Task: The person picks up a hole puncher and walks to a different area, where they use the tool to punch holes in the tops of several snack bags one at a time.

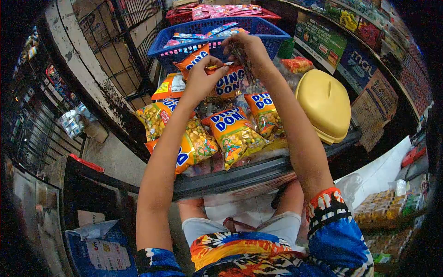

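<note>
My left hand (205,78) is closed, with thumb and fingers pinching the top edge of an orange Ding Dong snack bag (229,84). Beside it to the right, my right hand (251,54) has its fingers curled on a crinkled piece of clear plastic (243,57) that hangs down; its fingertips are partly hidden. Another orange snack bag (193,59) stands behind my left hand. Below my hands lie more filled bags, among them a front middle bag (235,131), a right bag (264,113) and a left bag (196,141).
A blue plastic basket (157,48) with small packets stands behind the bags, and a red basket (180,16) with pink packs lies farther back. At the right sits a yellow lidded container (324,108). The counter's dark edge (230,181) runs before me; a metal gate (108,51) is left.
</note>
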Demonstrator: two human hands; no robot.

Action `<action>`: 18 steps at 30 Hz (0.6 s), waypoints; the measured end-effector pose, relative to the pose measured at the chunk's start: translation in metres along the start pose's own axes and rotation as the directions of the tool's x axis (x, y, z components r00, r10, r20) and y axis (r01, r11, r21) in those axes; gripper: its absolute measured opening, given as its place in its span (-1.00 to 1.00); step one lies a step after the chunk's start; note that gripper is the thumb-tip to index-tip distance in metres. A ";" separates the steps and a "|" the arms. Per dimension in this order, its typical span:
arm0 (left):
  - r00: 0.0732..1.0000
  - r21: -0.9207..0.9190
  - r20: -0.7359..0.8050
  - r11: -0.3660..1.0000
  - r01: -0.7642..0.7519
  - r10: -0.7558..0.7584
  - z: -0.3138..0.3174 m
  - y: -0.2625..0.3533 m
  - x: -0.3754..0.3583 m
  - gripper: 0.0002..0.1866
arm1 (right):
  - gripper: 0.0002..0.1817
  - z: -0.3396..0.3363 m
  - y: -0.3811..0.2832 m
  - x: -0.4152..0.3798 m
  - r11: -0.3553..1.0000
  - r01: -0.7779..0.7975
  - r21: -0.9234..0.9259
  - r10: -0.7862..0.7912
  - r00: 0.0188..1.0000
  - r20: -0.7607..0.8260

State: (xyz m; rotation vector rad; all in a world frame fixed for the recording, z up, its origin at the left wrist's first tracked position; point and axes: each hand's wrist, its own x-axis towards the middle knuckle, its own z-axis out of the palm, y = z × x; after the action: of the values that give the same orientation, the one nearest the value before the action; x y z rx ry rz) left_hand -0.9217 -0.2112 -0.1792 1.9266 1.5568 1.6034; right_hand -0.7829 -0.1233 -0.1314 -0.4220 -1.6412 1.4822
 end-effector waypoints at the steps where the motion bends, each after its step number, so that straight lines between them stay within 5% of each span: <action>1: 1.000 0.000 -0.002 1.000 -0.006 0.006 0.000 -0.001 0.000 -0.72 | -0.62 0.000 0.000 0.000 1.000 -0.006 -0.001 0.006 1.000 -0.001; 18: 1.000 -0.001 -0.013 1.000 -0.007 0.007 0.001 0.001 0.000 -0.71 | -0.64 0.000 0.003 0.002 0.997 0.050 -0.058 -0.050 0.999 0.002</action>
State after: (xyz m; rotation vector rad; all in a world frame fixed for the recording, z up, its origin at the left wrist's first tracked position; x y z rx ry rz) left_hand -0.9205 -0.2112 -0.1791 1.9275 1.5550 1.6221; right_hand -0.7855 -0.1210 -0.1337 -0.4100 -1.6870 1.4009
